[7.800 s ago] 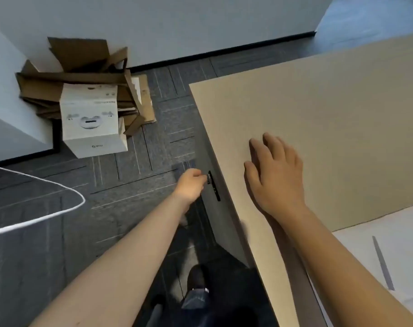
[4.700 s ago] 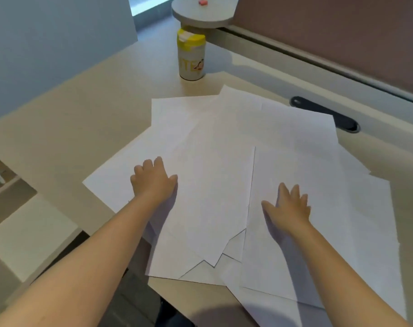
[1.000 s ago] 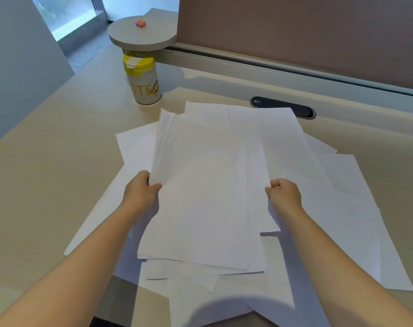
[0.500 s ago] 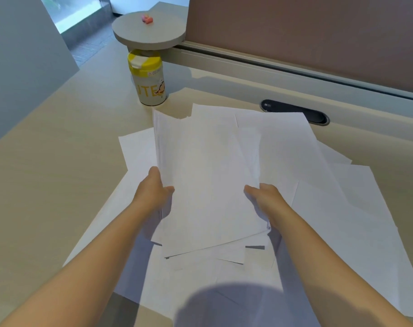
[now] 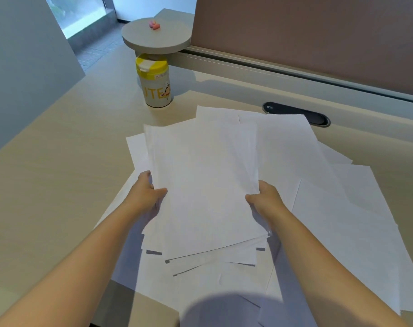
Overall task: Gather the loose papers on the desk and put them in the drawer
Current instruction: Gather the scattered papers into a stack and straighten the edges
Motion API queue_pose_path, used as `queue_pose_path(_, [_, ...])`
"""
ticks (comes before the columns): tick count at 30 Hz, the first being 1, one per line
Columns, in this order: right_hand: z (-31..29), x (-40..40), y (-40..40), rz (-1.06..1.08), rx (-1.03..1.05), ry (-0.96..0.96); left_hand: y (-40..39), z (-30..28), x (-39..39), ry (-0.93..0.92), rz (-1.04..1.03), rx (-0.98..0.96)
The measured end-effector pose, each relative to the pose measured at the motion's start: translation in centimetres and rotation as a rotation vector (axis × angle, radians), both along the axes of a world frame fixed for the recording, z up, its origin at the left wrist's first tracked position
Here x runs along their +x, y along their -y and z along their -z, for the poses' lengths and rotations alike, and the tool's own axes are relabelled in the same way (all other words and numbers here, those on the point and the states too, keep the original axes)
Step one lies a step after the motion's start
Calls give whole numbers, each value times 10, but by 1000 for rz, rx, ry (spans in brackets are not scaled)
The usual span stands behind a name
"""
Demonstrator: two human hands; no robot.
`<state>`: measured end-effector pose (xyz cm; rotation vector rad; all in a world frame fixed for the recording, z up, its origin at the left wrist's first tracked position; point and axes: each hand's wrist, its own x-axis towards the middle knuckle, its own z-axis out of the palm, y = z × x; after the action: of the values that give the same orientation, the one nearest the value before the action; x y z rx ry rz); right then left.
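White sheets fill the middle of the head view: a stack of papers (image 5: 207,185) is pinched between both hands and lifted a little off the pale wooden desk (image 5: 59,161). The left hand (image 5: 146,194) is closed on the stack's left edge, thumb on top and fingers underneath; the right hand (image 5: 264,199) is closed on its right edge in the same way. The stack's sheets are not squared, and their near ends fan out in uneven steps just above the desk's front edge.

Under and around the held stack, more loose sheets (image 5: 330,208) lie flat on the desktop, overlapping one another and spreading toward the right edge; some overhang the front edge. Both bare forearms reach in from the bottom of the view, one on each side of the stack.

Toward the back left of the desktop a canister with a yellow lid (image 5: 154,81) stands upright, well apart from the papers. Behind it, a round grey platform (image 5: 157,35) carries a small pink object (image 5: 154,24). A dark oval cable port (image 5: 296,113) sits near the back edge, just beyond the farthest sheet, below a brown partition panel (image 5: 318,31). No drawer shows in this view.
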<state>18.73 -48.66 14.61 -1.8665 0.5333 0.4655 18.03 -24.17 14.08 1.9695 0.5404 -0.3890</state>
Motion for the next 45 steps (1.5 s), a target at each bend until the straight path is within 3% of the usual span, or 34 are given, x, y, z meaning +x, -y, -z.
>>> queue_pose_path(3, [-9,-7,3,12,-21,116,-4,-1,-4,-61,-73,-99])
queue_pose_path(8, [-25,-25,32,188,208,113,22,-11,-10,-140,-98,-443])
queue_pose_path(10, [-25,-34,48,225,233,116,44,-12,-11,-137,-39,-426])
queue_pose_path(12, [-22,-44,66,231,215,113,71,-16,-15,-67,-5,-285])
queue_pose_path(15, [-14,-56,95,225,-52,100,101,-12,-17,24,42,-118])
queue_pose_path(19, [-5,-74,139,200,-586,-99,121,-4,-21,-40,154,-26])
queue_pose_path(21, [0,-84,154,130,-643,-210,130,-2,-24,-56,200,3])
queue_pose_path(26, [9,-87,153,-50,-307,-137,154,-6,-30,-76,328,30])
queue_pose_path(30, [-11,-83,152,31,75,-27,165,-6,-36,-96,324,-24])
queue_pose_path(31, [-12,-83,157,67,47,-5,166,-6,-38,-99,297,-53])
queue_pose_path(35, [-1,-83,182,183,-457,-62,168,-2,-44,-76,208,-63])
queue_pose_path(37, [3,-83,184,298,-354,-51,169,0,-46,-73,166,-59])
queue_pose_path(40, [8,-80,180,400,-17,-69,171,1,-50,-60,89,-62])
queue_pose_path(45, [7,-74,173,257,33,-85,179,-7,-55,-75,123,-65])
